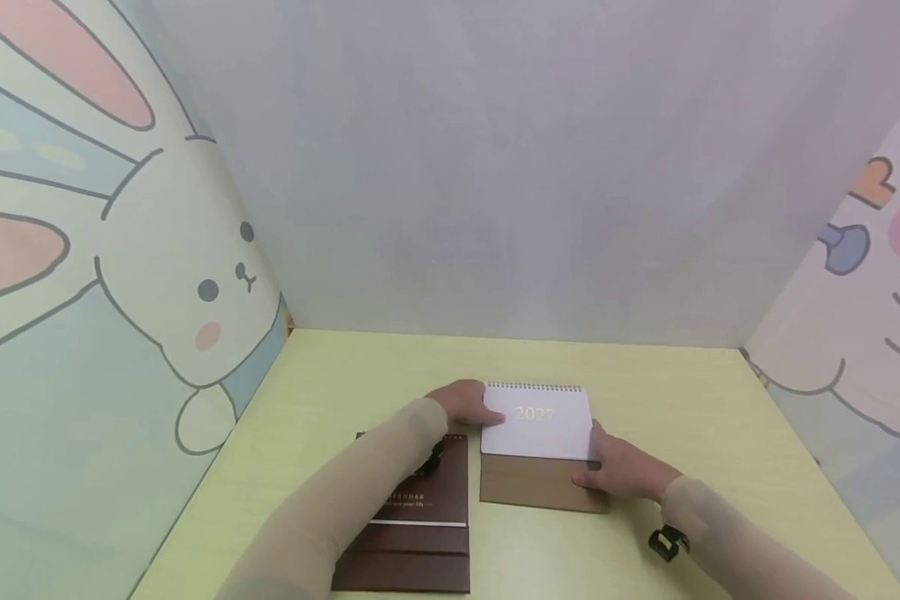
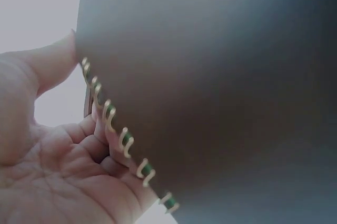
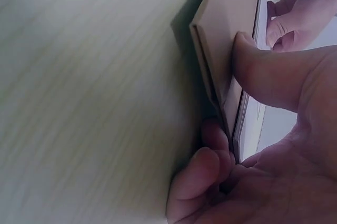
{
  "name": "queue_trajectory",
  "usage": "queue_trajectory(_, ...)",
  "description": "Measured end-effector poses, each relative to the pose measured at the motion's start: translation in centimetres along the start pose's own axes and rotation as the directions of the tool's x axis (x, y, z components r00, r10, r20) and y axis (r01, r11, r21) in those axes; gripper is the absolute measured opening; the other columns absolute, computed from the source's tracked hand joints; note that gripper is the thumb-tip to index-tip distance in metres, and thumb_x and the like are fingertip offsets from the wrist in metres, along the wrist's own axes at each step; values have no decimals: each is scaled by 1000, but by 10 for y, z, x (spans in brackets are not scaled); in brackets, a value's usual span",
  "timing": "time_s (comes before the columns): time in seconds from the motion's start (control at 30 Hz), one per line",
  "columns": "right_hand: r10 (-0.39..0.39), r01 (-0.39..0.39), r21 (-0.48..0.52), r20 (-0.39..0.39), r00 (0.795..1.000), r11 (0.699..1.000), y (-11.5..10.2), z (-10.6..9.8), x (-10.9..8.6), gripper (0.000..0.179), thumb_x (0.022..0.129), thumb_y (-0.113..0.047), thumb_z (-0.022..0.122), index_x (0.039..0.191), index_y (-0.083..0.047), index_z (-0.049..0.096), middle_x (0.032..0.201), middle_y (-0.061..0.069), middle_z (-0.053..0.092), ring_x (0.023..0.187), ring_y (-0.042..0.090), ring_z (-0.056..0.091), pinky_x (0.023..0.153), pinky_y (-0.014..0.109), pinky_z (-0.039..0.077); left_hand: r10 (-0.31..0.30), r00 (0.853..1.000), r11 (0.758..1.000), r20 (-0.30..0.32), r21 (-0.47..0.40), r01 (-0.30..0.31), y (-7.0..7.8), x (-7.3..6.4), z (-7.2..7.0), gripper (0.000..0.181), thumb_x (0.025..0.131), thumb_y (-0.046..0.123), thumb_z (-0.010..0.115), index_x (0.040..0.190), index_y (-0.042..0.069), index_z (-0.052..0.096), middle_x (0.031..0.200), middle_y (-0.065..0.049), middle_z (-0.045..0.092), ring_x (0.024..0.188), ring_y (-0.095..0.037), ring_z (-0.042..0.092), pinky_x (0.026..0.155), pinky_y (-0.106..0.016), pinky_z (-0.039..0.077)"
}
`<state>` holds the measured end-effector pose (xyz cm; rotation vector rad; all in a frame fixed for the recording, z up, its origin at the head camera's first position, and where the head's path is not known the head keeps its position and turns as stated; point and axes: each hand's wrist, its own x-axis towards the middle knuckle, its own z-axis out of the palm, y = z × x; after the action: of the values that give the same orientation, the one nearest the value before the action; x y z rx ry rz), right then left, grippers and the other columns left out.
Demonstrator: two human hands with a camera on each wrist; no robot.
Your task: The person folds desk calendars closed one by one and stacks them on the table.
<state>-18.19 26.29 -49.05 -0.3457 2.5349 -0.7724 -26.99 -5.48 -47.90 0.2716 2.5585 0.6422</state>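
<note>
A white desk calendar marked 2027, with a brown base panel and a spiral top edge, lies on the table. My left hand grips its left side near the spiral, thumb over the page and fingers curled. At the lower right edge, my right hand pinches the base; in the right wrist view its thumb presses on top and its fingertips tuck beneath. A dark brown calendar sits under my left forearm, partly hidden. Gold rings and a blurred dark surface partly cover the left wrist view.
The pale yellow table meets a plain grey wall at the back. A rabbit-printed panel stands at the left, another printed panel at the right. The brown calendar lies close to the white calendar's left side.
</note>
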Motion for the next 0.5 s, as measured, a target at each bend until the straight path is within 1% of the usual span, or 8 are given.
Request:
queue_trajectory(0.1,13,-13,0,6,1000,1000,0,-1,0,123,106,-33,91,175,26,7,174,51,45,162,61,54,136,78,41,-1,1000,1000,9,5,1,-1,5,0,44,107,54,83,113,11,75,107,-5,73,98,-22,65,100,-42,58)
queue_trajectory(0.2,19,-18,-25,5,1000,1000,2,0,1,124,107,-33,90,174,28,6,174,51,44,162,61,54,136,77,43,-4,1000,999,11,34,4,-3,11,3,46,106,57,82,113,12,74,107,-4,72,98,-22,64,98,-41,57)
queue_trajectory(0.33,12,-12,-55,3,1000,998,2,1,2,125,106,-33,90,172,31,6,172,53,46,159,59,58,134,76,46,-5,1000,997,9,74,4,-3,13,6,49,105,59,82,113,12,72,104,-4,71,93,-21,64,89,-38,54)
queue_trajectory(0.4,20,-19,-67,5,1000,998,0,1,2,125,106,-34,91,172,31,6,170,52,48,156,57,61,134,75,46,-11,1000,996,6,84,11,-3,14,7,49,104,59,83,112,11,72,101,-5,70,90,-22,64,85,-38,53)
queue_trajectory(0.5,51,-50,-112,11,999,992,-5,-2,3,127,105,-36,92,172,31,8,165,49,57,143,49,69,131,73,50,-18,1000,995,1,99,17,-2,17,8,49,104,58,83,110,10,73,98,-6,70,87,-22,64,81,-39,52)
